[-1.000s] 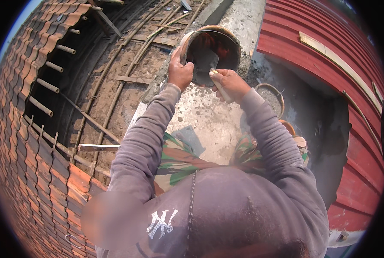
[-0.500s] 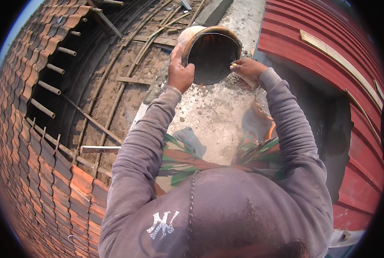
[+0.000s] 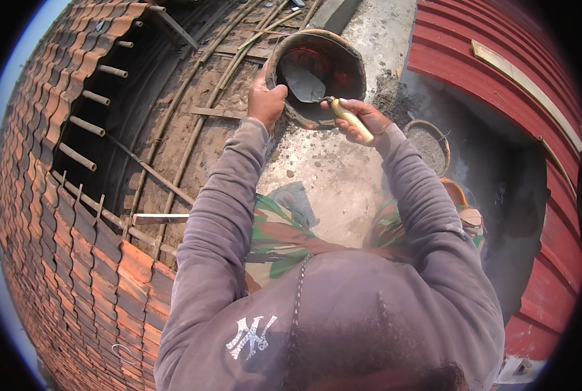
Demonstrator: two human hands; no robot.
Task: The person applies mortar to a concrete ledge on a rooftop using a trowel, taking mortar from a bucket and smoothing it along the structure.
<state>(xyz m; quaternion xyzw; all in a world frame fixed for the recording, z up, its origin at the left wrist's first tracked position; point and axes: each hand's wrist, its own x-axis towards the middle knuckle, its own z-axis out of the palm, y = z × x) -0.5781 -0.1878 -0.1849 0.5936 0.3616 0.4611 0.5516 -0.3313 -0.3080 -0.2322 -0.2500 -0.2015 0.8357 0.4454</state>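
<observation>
The right hand (image 3: 368, 122) has its fingers closed tight around the pale handle (image 3: 352, 121) of a trowel (image 3: 305, 85). The trowel is long and runs on a slant: the handle's end points back to the body and to the right, and the flat grey blade goes ahead and to the left of those fingers. The blade is inside the mouth of the bucket (image 3: 352, 68), so the bucket is also ahead and to the left of the right fingers.

The left hand (image 3: 265, 101) grips the bucket by its left side. Its thumb presses on the rim, and the other fingers go round the outside, where I can't see them all. The bucket leans, with its open mouth facing the person.

So the blade is between the two hands, past the right fingertips and just right of the left thumb. That thumb looks nearer to the blade, but the right hand is the one that holds the trowel. I can't tell if the blade touches the bucket's inside. A round tub (image 3: 447, 150) sits to the right of the right fingers, a bit nearer the body.
</observation>
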